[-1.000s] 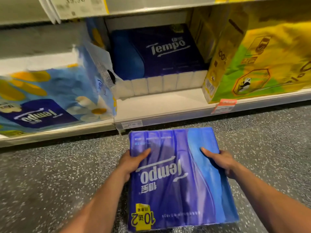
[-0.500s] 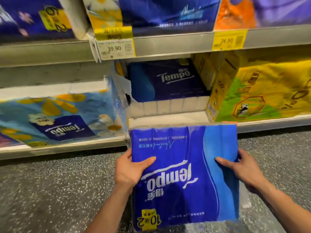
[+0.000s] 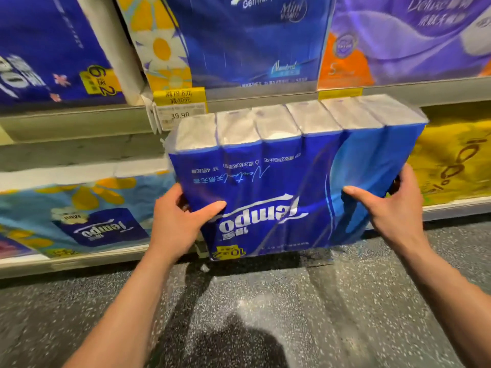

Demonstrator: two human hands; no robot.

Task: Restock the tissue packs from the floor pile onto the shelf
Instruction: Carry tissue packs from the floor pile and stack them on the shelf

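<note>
A dark blue Tempo tissue pack (image 3: 279,181) with white roll ends showing on top is held up off the floor, tilted toward the bottom shelf (image 3: 79,258). My left hand (image 3: 175,221) grips its left side, thumb across the front. On the pack's right side my right hand (image 3: 393,208) grips the edge, thumb also on the front. The pack covers the shelf gap behind it.
A light blue daisy-print Tempo pack (image 3: 79,213) lies on the bottom shelf to the left. A yellow pack (image 3: 451,160) stands to the right. Blue and purple packs fill the shelf above, with a 39.90 price tag (image 3: 180,107). Speckled grey floor (image 3: 239,314) lies below.
Both hands have lifted the blue pack from the floor and raised it toward the shelf, tipping it so its white top shows. The view has moved closer and higher.
</note>
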